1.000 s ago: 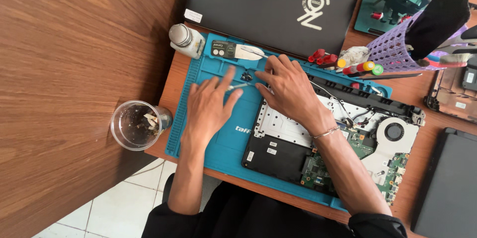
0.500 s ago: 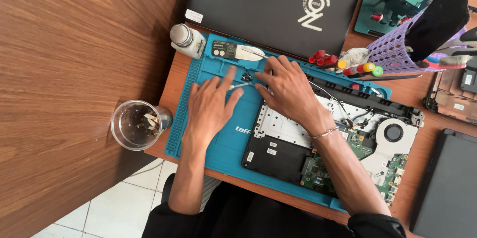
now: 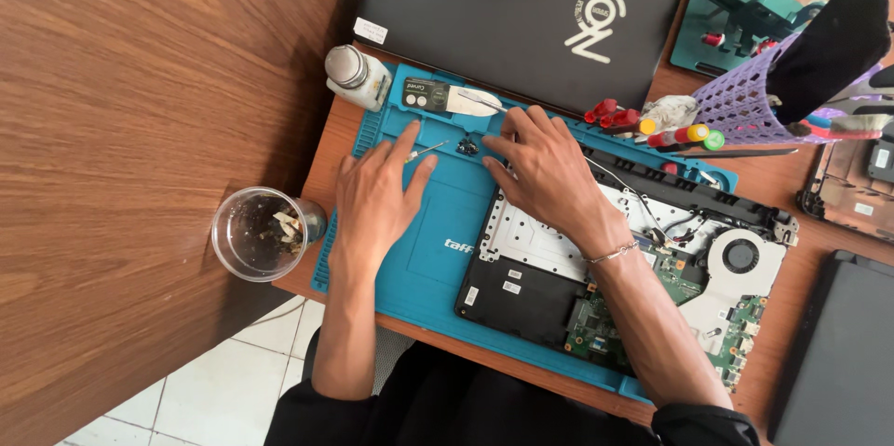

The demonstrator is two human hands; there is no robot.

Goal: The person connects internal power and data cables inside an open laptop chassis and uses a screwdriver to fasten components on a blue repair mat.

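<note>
Our left hand (image 3: 374, 196) lies flat, fingers spread and empty, on the blue mat (image 3: 438, 250). Our right hand (image 3: 545, 171) fingers, narrow, hover by the small dark screws (image 3: 467, 146) at its 10 o'clock, beside the tweezers (image 3: 426, 150). A careless nudge could scatter them off the counter (image 3: 792, 181).

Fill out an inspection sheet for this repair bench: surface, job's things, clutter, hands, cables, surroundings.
Surface: blue repair mat on a wooden desk.
Job's things: opened laptop base, board and fan exposed; small dark parts and a thin metal tool on the mat.
Clutter: clear plastic cup, white bottle, closed dark laptop, purple basket, red-handled tools.
Hands: left hand flat on the mat beside the tool; right hand with fingertips by the small parts; whether it grips anything cannot be told.
Cables: thin wires across the laptop base.
Surroundings: white tiled floor.
</note>
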